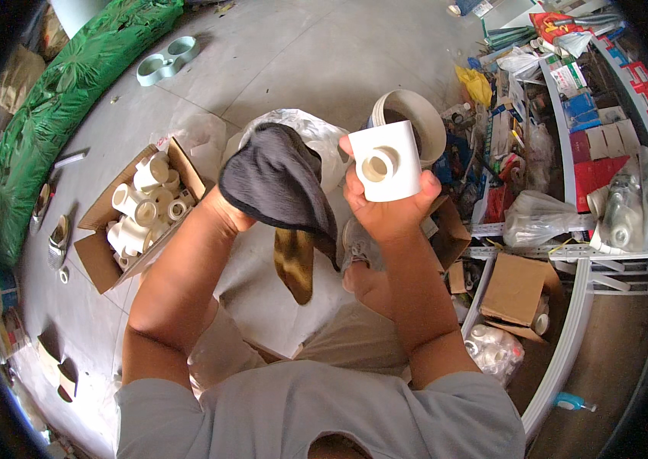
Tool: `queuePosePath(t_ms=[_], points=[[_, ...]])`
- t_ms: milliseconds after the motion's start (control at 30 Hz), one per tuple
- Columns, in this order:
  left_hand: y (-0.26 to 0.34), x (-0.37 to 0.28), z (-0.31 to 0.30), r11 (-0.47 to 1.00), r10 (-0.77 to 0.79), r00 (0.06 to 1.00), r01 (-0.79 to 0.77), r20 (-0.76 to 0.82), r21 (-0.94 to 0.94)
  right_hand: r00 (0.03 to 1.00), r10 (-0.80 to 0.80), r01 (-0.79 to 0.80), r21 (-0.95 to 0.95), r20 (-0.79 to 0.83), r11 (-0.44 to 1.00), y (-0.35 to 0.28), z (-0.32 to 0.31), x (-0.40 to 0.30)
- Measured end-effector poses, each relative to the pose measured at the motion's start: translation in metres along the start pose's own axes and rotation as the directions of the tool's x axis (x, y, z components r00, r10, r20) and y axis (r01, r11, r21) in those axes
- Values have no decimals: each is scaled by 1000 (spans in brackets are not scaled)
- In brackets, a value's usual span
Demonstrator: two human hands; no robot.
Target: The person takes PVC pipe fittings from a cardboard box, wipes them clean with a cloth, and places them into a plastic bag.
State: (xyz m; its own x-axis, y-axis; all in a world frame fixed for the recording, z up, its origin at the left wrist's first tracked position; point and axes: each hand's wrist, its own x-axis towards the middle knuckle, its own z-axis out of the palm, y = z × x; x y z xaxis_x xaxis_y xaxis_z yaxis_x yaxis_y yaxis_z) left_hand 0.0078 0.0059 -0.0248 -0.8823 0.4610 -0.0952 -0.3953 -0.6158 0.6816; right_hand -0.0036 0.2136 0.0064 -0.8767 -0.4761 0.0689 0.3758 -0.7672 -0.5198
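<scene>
My right hand (387, 215) grips a white plastic pipe tee (395, 186) by its sides, its round side outlet turned up towards me. A dark grey cloth (272, 178) is bunched in my left hand (234, 212) and hides most of its fingers. From under the cloth hangs a brown, dark-blotched flap (293, 267); whether it belongs to the same cloth I cannot tell. The cloth and the tee are apart, both held up in front of me. To the left, an open cardboard box (94, 221) holds several white pipe fittings (143, 206).
Beyond my hands lie a clear plastic bag (324, 137) and a wide white cylindrical container (433, 129). Shelves (564, 137) crowded with boxes and bagged parts line the right. A green-wrapped long bundle (66, 103), a double pet bowl (166, 60) and sandals (59, 241) are at left.
</scene>
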Motion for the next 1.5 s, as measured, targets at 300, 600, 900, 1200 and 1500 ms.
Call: queuePosePath(t_ms=[300, 600, 900, 1200, 1500], points=[[15, -10, 22, 482, 323, 946, -171, 6, 859, 992, 75, -76, 9, 103, 997, 2, -8, 0], [37, -9, 38, -301, 702, 539, -369, 466, 880, 999, 38, -37, -181, -1, 983, 6, -8, -2], [25, -5, 34, 40, 557, 794, -319, 243, 947, 999, -12, 4, -255, -33, 967, 6, -15, -4], [16, -17, 26, 123, 427, 851, -391, 307, 912, 1000, -8, 27, -999, 27, 22, 14, -64, -24], [-1, -9, 24, 315, 540, 841, -210, 7, 926, 787, -488, 210, -908, 377, -363, 8, 29, 25]])
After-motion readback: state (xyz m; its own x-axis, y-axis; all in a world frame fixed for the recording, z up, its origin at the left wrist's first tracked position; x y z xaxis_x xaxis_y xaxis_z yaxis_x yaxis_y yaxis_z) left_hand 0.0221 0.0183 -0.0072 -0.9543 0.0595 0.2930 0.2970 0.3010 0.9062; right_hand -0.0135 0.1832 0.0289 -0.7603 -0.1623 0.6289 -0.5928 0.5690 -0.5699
